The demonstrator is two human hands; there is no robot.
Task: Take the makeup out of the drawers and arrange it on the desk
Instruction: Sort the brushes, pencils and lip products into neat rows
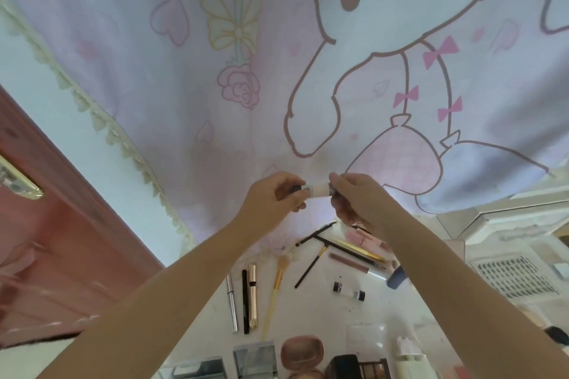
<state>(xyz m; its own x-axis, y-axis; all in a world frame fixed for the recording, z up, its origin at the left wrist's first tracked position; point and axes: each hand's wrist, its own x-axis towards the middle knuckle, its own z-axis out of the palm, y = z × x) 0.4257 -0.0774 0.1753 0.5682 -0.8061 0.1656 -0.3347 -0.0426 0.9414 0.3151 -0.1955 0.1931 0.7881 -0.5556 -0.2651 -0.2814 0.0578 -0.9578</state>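
Observation:
Both my hands are raised above the desk and share a small pale makeup tube point(317, 190). My left hand point(278, 194) pinches its dark left end, my right hand point(354, 197) grips its right end. Below them the white desk point(308, 308) carries laid-out makeup: a silver pen point(232, 304), a black pen point(245, 301), a gold tube point(252, 295), a yellow-handled brush point(275, 289), a black-handled brush point(309, 268) and a small clear bottle point(349, 290). Compacts and palettes point(303, 354) line the near edge.
A pink cartoon curtain point(277, 55) hangs behind the desk. A reddish door point(46, 240) stands at the left. A white box with a tray of false lashes point(514, 277) sits at the right, beside a blue item point(397, 277) under my right forearm.

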